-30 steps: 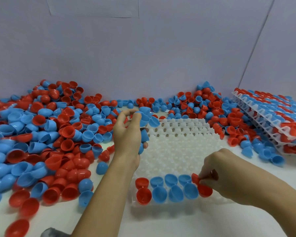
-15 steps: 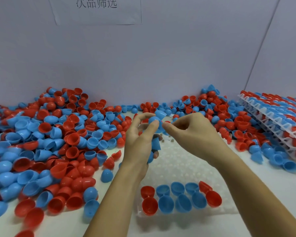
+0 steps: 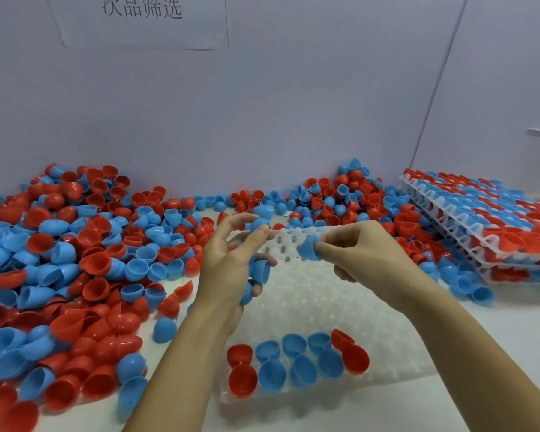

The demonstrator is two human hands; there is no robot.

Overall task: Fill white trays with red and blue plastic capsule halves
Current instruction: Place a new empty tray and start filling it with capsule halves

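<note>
We read only one piece of writing here: four dark Chinese characters, 次品筛选, handwritten or printed in a single row on a white paper sheet (image 3: pixel 144 23) stuck to the pale wall (image 3: pixel 293 104) at the top left of the view. The top of the sheet runs out of frame. We find no other legible lettering, numbers or brand marks on the capsule halves or the trays.

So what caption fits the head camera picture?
Right hand pinches a blue half above the white tray.
</note>
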